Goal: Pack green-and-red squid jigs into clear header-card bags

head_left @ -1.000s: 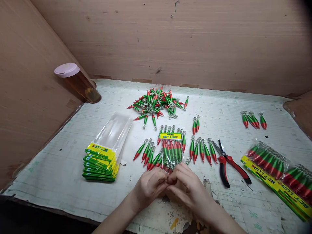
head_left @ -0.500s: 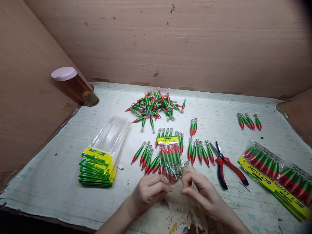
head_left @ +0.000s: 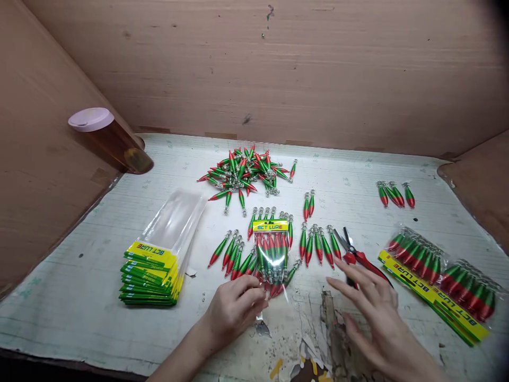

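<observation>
A clear bag (head_left: 272, 254) with a yellow "BCT LURE" header and several red-green lures inside lies in the middle, over loose lures. My left hand (head_left: 237, 306) is closed at the bag's near open end, its fingertips pinching the plastic edge. To the right, my right hand (head_left: 371, 313) has its fingers spread and holds nothing; it is beside the red and black pliers (head_left: 360, 259), partly covering their handles. Loose lures stand in rows left (head_left: 233, 253) and right (head_left: 318, 245) of the bag.
A pile of lures (head_left: 246, 172) lies at the back. Stacked bags (head_left: 153, 270) are on the left, near a lidded bottle (head_left: 115, 140). Filled bags (head_left: 433, 286) lie at the right, below several loose lures (head_left: 395, 194). Cardboard walls (head_left: 254, 74) surround the table.
My right hand has moved right, away from the bag, and its fingers have spread near the pliers. The bag now lies flatter, while my left hand stays at its near end.
</observation>
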`<action>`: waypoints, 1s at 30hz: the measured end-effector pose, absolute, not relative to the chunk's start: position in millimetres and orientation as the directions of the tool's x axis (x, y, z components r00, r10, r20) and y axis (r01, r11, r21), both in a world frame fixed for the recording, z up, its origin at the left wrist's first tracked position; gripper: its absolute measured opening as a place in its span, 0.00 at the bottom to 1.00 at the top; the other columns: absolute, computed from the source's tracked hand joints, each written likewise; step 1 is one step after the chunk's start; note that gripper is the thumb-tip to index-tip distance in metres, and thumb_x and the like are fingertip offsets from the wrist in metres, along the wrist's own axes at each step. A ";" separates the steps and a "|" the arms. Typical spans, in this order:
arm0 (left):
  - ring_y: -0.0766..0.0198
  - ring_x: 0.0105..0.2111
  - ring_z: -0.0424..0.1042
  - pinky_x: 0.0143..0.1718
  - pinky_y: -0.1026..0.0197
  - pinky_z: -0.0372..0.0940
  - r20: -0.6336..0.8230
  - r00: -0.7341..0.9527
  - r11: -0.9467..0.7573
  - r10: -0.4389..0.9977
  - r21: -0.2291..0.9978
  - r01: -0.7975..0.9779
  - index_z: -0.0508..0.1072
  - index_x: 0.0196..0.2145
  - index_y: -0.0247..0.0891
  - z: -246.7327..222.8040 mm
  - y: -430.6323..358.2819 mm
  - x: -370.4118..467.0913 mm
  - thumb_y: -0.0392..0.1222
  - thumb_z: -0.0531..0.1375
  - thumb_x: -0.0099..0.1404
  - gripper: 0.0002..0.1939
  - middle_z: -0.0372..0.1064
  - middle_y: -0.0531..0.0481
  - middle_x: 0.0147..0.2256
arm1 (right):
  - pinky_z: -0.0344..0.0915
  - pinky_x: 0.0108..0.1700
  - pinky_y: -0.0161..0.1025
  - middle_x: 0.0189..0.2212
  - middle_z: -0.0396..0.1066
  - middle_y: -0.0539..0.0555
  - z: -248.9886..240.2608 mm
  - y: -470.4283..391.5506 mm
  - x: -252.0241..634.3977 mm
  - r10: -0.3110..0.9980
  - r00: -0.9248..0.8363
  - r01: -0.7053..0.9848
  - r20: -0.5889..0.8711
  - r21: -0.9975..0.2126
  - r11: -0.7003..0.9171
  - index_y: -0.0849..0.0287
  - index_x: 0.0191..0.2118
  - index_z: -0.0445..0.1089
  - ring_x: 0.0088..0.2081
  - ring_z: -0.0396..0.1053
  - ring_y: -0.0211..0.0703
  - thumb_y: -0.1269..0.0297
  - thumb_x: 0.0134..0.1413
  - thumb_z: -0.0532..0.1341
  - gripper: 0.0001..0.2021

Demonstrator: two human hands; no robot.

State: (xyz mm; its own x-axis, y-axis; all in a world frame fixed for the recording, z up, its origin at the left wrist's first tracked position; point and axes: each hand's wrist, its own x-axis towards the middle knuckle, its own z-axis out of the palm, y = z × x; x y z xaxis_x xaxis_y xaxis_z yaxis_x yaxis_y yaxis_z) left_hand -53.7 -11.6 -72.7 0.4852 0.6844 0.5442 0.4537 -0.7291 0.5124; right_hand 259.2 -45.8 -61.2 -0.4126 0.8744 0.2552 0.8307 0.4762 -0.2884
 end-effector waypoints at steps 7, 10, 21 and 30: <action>0.62 0.39 0.70 0.40 0.58 0.69 0.548 0.684 -0.831 0.482 0.038 0.555 0.72 0.51 0.37 -64.5 -4.9 -60.3 0.31 0.56 0.67 0.16 0.75 0.45 0.41 | 0.53 0.63 0.57 0.64 0.59 0.57 -77.4 -33.9 199.6 0.594 -0.715 0.616 0.368 -0.069 0.785 0.64 0.63 0.61 0.65 0.49 0.60 0.79 0.59 0.55 0.25; 0.63 0.39 0.70 0.40 0.60 0.67 0.541 0.738 -0.869 0.403 -0.025 0.494 0.73 0.48 0.35 -61.2 -3.7 -59.4 0.32 0.54 0.68 0.13 0.77 0.46 0.43 | 0.62 0.58 0.53 0.57 0.69 0.60 -78.3 -26.2 191.5 0.526 -0.719 0.527 0.454 -0.137 0.839 0.69 0.57 0.67 0.60 0.60 0.55 0.77 0.63 0.53 0.18; 0.60 0.34 0.71 0.37 0.57 0.65 0.581 0.599 -0.827 0.551 0.284 0.486 0.74 0.45 0.39 -63.5 -1.3 -50.2 0.31 0.59 0.64 0.11 0.79 0.49 0.37 | 0.71 0.39 0.50 0.41 0.76 0.58 -79.0 -15.8 183.2 0.802 -0.383 0.358 0.459 -0.727 0.587 0.52 0.50 0.72 0.40 0.70 0.50 0.77 0.59 0.58 0.17; 0.62 0.29 0.66 0.30 0.61 0.62 0.431 0.338 -0.545 0.837 0.592 0.594 0.72 0.33 0.37 -66.8 -7.1 -41.8 0.31 0.59 0.64 0.04 0.73 0.51 0.27 | 0.64 0.30 0.41 0.27 0.70 0.53 -77.9 -12.7 172.4 0.913 -0.229 0.371 0.337 -0.837 0.402 0.56 0.36 0.69 0.31 0.66 0.44 0.74 0.61 0.57 0.06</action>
